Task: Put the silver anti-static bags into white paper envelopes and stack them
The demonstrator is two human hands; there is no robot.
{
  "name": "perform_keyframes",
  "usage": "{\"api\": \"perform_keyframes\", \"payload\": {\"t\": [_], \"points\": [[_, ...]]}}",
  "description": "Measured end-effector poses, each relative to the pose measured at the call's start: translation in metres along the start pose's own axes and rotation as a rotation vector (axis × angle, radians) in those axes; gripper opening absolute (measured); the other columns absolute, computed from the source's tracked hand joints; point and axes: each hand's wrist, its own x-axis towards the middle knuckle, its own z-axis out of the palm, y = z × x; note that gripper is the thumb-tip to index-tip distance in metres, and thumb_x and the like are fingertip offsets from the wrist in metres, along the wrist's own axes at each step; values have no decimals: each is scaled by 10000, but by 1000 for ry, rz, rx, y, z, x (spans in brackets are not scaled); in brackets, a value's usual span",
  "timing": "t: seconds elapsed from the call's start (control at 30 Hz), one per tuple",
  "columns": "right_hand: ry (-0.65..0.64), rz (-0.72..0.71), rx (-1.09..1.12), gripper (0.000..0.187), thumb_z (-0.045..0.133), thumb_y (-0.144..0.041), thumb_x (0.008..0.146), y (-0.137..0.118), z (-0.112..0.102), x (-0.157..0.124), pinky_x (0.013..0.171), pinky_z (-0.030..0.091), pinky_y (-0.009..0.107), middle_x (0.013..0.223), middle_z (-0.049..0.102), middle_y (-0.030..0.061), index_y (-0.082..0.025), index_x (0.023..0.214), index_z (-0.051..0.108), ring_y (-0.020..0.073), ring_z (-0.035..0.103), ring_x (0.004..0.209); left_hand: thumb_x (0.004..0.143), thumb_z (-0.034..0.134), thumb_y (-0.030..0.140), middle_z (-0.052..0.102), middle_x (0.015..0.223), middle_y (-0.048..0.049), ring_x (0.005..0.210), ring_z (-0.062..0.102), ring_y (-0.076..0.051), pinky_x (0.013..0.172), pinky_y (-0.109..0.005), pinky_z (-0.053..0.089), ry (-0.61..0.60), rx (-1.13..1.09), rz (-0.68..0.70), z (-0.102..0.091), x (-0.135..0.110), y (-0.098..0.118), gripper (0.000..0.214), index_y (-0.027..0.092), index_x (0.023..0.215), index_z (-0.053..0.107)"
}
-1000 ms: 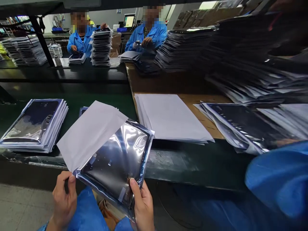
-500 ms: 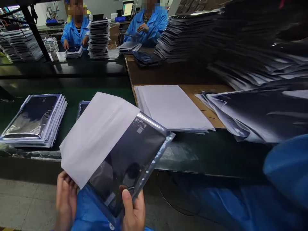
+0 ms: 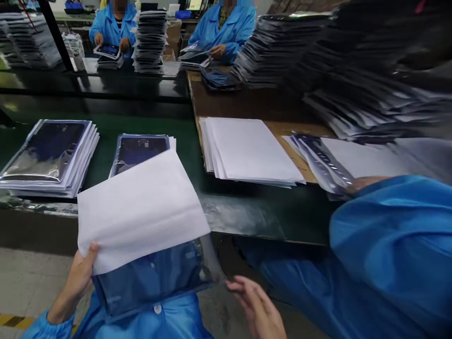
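Observation:
My left hand (image 3: 76, 282) grips the left edge of a white foam sheet (image 3: 141, 207) and the shiny anti-static bag (image 3: 155, 278) under it, held over my lap. The sheet covers the bag's upper part. My right hand (image 3: 257, 306) is off the bag, just right of its lower corner, with its fingers spread and nothing in it. Beyond the sheet, on the green belt (image 3: 247, 216), lies a small stack of bagged panels (image 3: 139, 150).
A taller stack of bagged panels (image 3: 52, 155) lies on the belt at left. A pile of white foam sheets (image 3: 247, 150) rests on the wooden table. A co-worker's blue sleeve (image 3: 388, 245) fills the right. Tall stacks (image 3: 318, 56) stand behind; two people work beyond.
My right hand let go of the bag's lower edge and moved right, opening. The sheet and bag dropped lower and flatter toward my lap. The co-worker's arm moved in at right.

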Motion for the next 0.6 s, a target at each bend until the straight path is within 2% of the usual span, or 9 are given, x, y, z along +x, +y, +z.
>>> {"api": "perform_keyframes", "payload": {"t": [0.07, 0.17, 0.23, 0.3, 0.43, 0.53, 0.6], "points": [[56, -11, 163, 458, 681, -602, 684, -7, 3, 15, 896, 496, 369, 935, 744, 61, -233, 955, 688, 248, 659, 971, 474, 774, 641, 733, 1048, -127, 1134, 585, -343, 975, -399, 475, -127, 121, -17, -11, 12, -14, 818, 119, 1090, 642], [-112, -10, 302, 522, 658, -587, 721, -10, 36, 25, 920, 481, 387, 1136, 689, 104, -207, 1078, 656, 264, 611, 1084, 530, 712, 686, 741, 1007, -142, 1076, 620, -353, 956, -431, 481, -303, 318, -47, -16, 27, -32, 730, 118, 987, 682], [-122, 9, 324, 552, 674, -573, 713, -7, 59, 29, 875, 504, 396, 1112, 696, 126, -176, 1096, 642, 281, 632, 1039, 536, 685, 713, 745, 979, -147, 1052, 631, -360, 928, -435, 497, -358, 401, -37, -14, 32, -42, 715, 128, 947, 692], [-53, 18, 323, 590, 703, -535, 704, 2, 72, 29, 837, 518, 384, 1062, 715, 121, -164, 1151, 600, 276, 654, 984, 564, 633, 746, 749, 957, -144, 1057, 629, -355, 911, -426, 506, -347, 459, -32, -11, 35, -50, 710, 145, 938, 693], [81, 71, 320, 740, 728, -497, 698, 25, 69, 21, 796, 536, 332, 962, 747, 94, -138, 1294, 477, 240, 680, 905, 562, 562, 802, 748, 955, -131, 1095, 604, -348, 935, -422, 483, -265, 524, -79, -11, 33, -64, 754, 157, 932, 688], [132, 171, 322, 828, 735, -524, 672, 42, 60, 13, 814, 544, 302, 996, 744, 94, -110, 1329, 447, 234, 673, 958, 493, 572, 833, 755, 897, -129, 1035, 627, -363, 917, -429, 493, -279, 526, -142, -13, 25, -74, 788, 147, 855, 710], [137, 240, 313, 848, 753, -533, 641, 52, 54, 8, 804, 555, 291, 1041, 733, 102, -102, 1316, 473, 242, 669, 984, 504, 572, 827, 755, 878, -130, 1021, 631, -359, 920, -423, 488, -309, 530, -181, -16, 19, -80, 788, 135, 850, 720]]}}
